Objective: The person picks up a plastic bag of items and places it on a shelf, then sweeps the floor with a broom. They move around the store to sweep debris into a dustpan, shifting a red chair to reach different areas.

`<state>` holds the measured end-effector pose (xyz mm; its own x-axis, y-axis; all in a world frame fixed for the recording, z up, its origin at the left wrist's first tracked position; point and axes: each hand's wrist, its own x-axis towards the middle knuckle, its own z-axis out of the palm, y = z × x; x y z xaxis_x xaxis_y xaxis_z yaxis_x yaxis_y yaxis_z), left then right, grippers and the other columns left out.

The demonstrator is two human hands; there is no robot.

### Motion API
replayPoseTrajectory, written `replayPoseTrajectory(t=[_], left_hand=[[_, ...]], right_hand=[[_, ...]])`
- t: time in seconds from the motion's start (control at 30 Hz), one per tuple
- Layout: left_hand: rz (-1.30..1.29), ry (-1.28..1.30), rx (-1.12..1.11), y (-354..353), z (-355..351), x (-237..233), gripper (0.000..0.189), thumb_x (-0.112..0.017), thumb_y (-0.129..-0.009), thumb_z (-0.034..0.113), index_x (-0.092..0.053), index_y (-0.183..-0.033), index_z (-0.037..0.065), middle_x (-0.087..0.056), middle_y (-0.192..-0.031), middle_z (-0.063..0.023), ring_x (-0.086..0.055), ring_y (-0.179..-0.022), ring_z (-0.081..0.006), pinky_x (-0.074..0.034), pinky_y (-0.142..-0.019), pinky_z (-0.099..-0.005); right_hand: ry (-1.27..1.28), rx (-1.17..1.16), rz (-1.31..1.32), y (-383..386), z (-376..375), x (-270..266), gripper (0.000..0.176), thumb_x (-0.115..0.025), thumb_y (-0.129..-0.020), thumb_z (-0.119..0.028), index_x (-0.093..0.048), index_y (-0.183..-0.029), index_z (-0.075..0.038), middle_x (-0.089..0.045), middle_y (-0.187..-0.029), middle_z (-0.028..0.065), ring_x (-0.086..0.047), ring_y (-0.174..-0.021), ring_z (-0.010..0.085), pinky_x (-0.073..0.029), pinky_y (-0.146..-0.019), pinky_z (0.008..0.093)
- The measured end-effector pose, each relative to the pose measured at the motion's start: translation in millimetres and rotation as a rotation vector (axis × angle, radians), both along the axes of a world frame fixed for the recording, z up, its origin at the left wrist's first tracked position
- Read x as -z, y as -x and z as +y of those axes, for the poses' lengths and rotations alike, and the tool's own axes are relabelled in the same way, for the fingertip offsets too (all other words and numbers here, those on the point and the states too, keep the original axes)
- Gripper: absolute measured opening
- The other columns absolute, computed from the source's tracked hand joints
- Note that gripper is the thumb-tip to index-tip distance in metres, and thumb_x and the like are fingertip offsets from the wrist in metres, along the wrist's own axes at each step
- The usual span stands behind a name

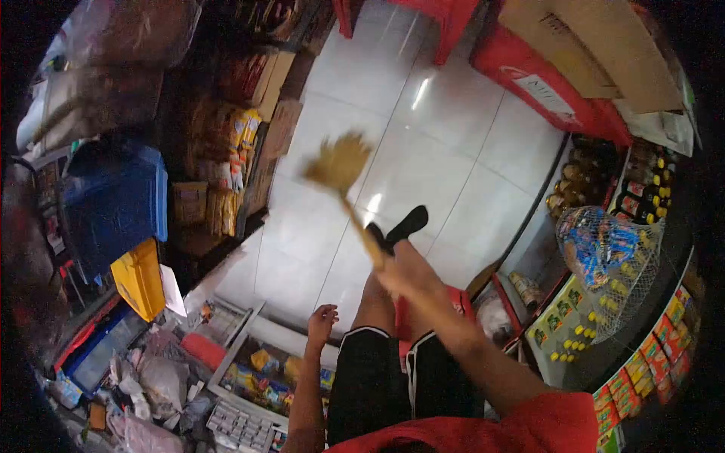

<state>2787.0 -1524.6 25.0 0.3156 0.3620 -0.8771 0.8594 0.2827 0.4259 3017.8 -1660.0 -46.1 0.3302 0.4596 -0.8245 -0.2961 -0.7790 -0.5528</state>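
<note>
A straw-coloured broom [341, 160] slants over the white tiled floor [423, 158], its bristles fanned out and blurred toward the upper left. My right hand [393, 275] is wrapped round the broom's handle, in front of my legs. Nothing is in my left hand [323, 323], which hangs beside my left thigh with its fingers apart and slightly bent. Close to that hand is a case of colourful packets [264, 370]. My feet in dark footwear [410, 225] are on the floor just right of the handle.
Shelves with yellow packets [226, 181] line the left, near a blue bin [113, 204]. Bottles [574, 185] and a net bag of blue packets [604, 245] are at the right. A red crate [529, 83] with cardboard [596, 45] stands at the upper right.
</note>
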Motion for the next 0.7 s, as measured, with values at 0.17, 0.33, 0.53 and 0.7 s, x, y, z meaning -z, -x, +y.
replayPoseTrajectory(t=[0.17,0.33,0.53,0.7], left_hand=[[-0.016,0.011,-0.078,-39,1,8,0.018,-0.048,-0.080,0.008,-0.056,-0.094,0.000,-0.059,-0.078,-0.0082,-0.058,-0.066,-0.0132,-0.046,-0.058,-0.0231],[-0.100,0.043,-0.059,-75,3,0,0.017,-0.048,-0.080,0.005,-0.055,-0.095,-0.001,-0.058,-0.082,-0.0091,-0.057,-0.068,-0.0146,-0.046,-0.060,-0.0228],[-0.121,0.012,0.096,-110,14,10,0.021,-0.047,-0.081,0.012,-0.056,-0.095,-0.001,-0.059,-0.079,-0.0084,-0.057,-0.067,-0.0136,-0.045,-0.059,-0.0235],[-0.095,0.027,0.242,-134,22,5,0.022,-0.046,-0.083,0.015,-0.055,-0.097,0.000,-0.058,-0.080,-0.0069,-0.056,-0.068,-0.0127,-0.044,-0.061,-0.0228]], right_hand=[[-0.019,-0.024,0.052,-69,-14,-162,0.028,-0.059,-0.070,-0.019,-0.056,-0.090,-0.001,-0.058,-0.073,0.0206,-0.058,-0.068,0.0318,-0.046,-0.061,0.0394],[0.223,0.035,-0.372,-152,-103,-103,0.037,-0.056,-0.074,-0.019,-0.052,-0.106,-0.001,-0.059,-0.065,0.0174,-0.060,-0.062,0.0275,-0.046,-0.055,0.0374],[0.203,0.327,-0.333,-194,-113,42,0.028,-0.050,-0.078,-0.027,-0.049,-0.093,-0.003,-0.054,-0.056,0.0153,-0.055,-0.049,0.0288,-0.044,-0.047,0.0393],[0.110,0.205,-0.312,-30,-72,-27,0.052,-0.054,-0.073,-0.037,-0.045,-0.110,-0.003,-0.054,-0.098,0.0233,-0.053,-0.093,0.0342,-0.041,-0.080,0.0394]])
